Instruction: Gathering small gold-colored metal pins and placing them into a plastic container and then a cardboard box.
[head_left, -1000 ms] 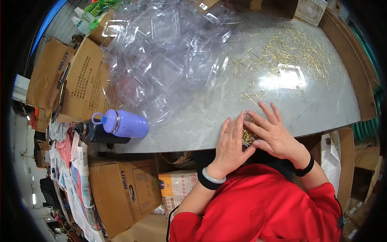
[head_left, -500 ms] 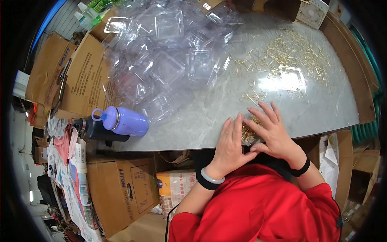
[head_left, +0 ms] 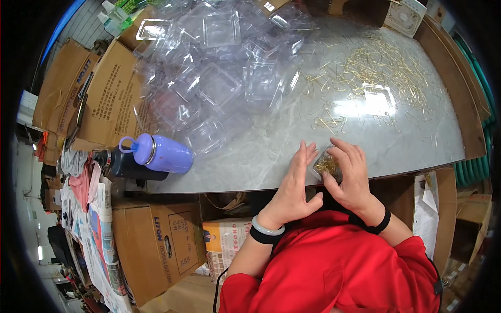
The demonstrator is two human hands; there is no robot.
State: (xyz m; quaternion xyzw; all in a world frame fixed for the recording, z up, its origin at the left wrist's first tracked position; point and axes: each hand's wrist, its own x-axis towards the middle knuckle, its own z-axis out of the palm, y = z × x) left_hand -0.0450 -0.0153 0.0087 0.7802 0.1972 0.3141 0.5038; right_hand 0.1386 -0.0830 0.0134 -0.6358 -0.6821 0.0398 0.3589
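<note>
At the table's near edge is a small clear plastic box (head_left: pixel 316 168) filled with thin gold wire hooks (head_left: pixel 327 165). My right hand (head_left: pixel 350 180) curls round the box's right side, thumb in front and fingers behind, gripping it. To the left of the box stands my left hand (head_left: pixel 292 190), fingers stretched upward and thumb apart, holding nothing. Its fingertips are near the box's left side; whether they touch it I cannot tell. Farther off, a few loose gold wire hooks (head_left: pixel 330 123) lie on the grey marbled table (head_left: pixel 266 161).
A big heap of clear plastic boxes (head_left: pixel 216 83) covers the table's back left. Many gold wire hooks (head_left: pixel 391 65) are scattered at the back right. A purple bottle (head_left: pixel 169 154) and a black bottle (head_left: pixel 125 165) lie at the left edge. Cardboard (head_left: pixel 454 88) borders the right.
My hands have drawn apart: the left moved a little left and down, its thumb leaving the right thumb. My right fingers have curled round the box, which shows more now.
</note>
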